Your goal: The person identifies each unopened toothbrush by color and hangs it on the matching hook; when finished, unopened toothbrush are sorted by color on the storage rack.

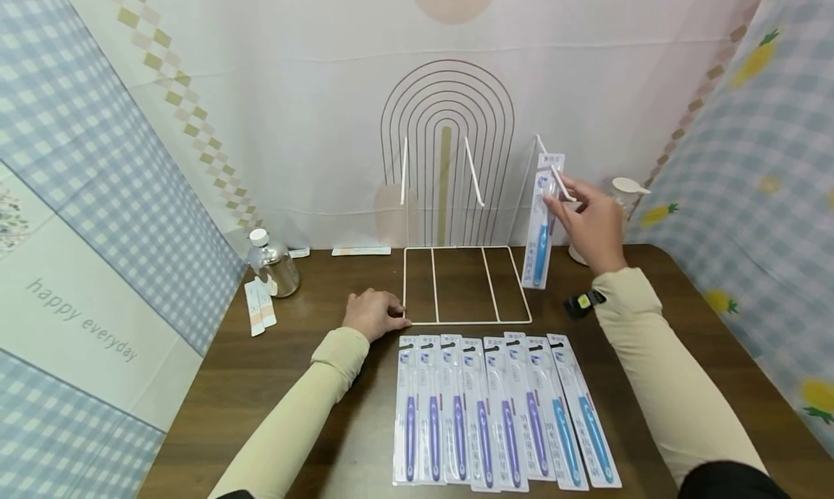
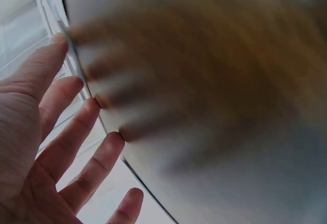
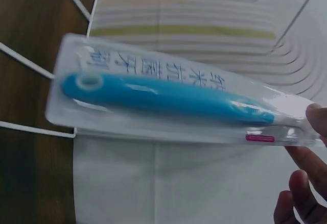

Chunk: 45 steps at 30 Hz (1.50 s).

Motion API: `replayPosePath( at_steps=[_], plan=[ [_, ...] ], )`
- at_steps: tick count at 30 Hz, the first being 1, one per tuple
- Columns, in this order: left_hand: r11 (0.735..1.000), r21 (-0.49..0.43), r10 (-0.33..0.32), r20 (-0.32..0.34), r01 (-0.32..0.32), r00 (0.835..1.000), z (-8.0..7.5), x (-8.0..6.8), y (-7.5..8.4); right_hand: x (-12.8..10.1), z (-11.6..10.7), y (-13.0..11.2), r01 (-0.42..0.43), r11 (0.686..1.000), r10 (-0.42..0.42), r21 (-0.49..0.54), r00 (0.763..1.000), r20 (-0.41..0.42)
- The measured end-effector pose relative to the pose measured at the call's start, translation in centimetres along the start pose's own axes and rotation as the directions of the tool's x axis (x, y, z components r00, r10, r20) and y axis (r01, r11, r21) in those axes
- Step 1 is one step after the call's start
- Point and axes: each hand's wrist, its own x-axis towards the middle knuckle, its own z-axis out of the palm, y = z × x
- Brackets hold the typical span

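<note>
My right hand (image 1: 583,216) pinches a packaged blue toothbrush (image 1: 541,227) near its top, holding it upright against the right peg (image 1: 559,174) of a white wire rack (image 1: 417,321). In the right wrist view the blue toothbrush pack (image 3: 168,99) fills the frame, with my fingertips (image 3: 317,122) at its head end. My left hand (image 1: 378,313) rests on the table at the rack's front left corner. In the left wrist view its straight fingers (image 2: 76,127) touch the rack wire (image 2: 89,96). Several packaged toothbrushes (image 1: 502,408), purple and blue, lie in a row in front of the rack.
A glass bottle (image 1: 274,267) and small paper packets (image 1: 259,307) sit at the back left of the brown table (image 1: 260,383). A white pump bottle (image 1: 628,191) stands behind my right hand. Patterned cloth walls close in on three sides.
</note>
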Motion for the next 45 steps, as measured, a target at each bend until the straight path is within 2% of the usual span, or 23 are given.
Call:
replayPosePath(
  at_steps=[6,12,18,24,27,30,32,35,38,40,43,45],
  plan=[
    [1.000,-0.006,-0.008,-0.003,0.008,1.000,0.0,-0.2,0.0,3.4,3.1,1.7,-0.076,0.993,0.077,0.089,0.997,-0.012],
    [1.000,-0.004,-0.002,-0.003,0.002,1.000,0.3,-0.1,-0.1,5.3,4.4,2.6,-0.054,0.997,0.056,0.051,0.998,-0.037],
    [1.000,-0.007,0.005,0.006,-0.005,1.000,0.5,0.3,0.0,5.6,4.2,3.2,-0.040,0.999,0.041,0.034,0.998,-0.045],
    [1.000,0.005,-0.008,-0.003,0.009,1.000,0.4,0.5,-0.2,4.9,2.7,3.0,-0.060,0.996,0.060,0.066,0.998,-0.003],
    [1.000,0.004,-0.008,-0.001,0.008,1.000,0.4,0.4,-0.4,3.1,1.2,2.8,-0.103,0.991,0.103,0.091,0.995,-0.001],
    [1.000,0.001,-0.011,0.002,0.011,1.000,0.4,0.3,-0.5,0.3,-0.7,3.0,-0.152,0.982,0.152,0.108,0.988,0.011],
    [1.000,-0.001,-0.011,0.001,0.011,1.000,0.5,0.2,-0.5,-2.1,-2.3,3.4,-0.187,0.977,0.183,0.106,0.982,0.053],
    [1.000,-0.010,-0.007,-0.007,0.007,1.000,0.7,0.1,-0.4,-6.2,-4.6,4.2,-0.203,0.978,0.196,0.047,0.972,0.128],
    [1.000,-0.020,-0.001,-0.011,0.001,1.000,0.7,0.0,-0.4,-10.6,-6.3,5.3,-0.222,0.975,0.219,-0.014,0.949,0.225],
    [1.000,-0.020,0.001,-0.012,-0.001,1.000,0.6,-0.1,-0.4,-13.3,-7.0,6.0,-0.248,0.968,0.248,-0.040,0.922,0.298],
    [1.000,-0.017,0.000,-0.013,0.000,1.000,0.4,0.0,-0.4,-16.4,-7.2,7.0,-0.290,0.955,0.288,-0.061,0.862,0.418],
    [1.000,-0.015,0.002,-0.014,-0.003,1.000,0.3,0.0,-0.3,-17.8,-7.1,7.6,-0.317,0.945,0.315,-0.084,0.804,0.505]
  ],
)
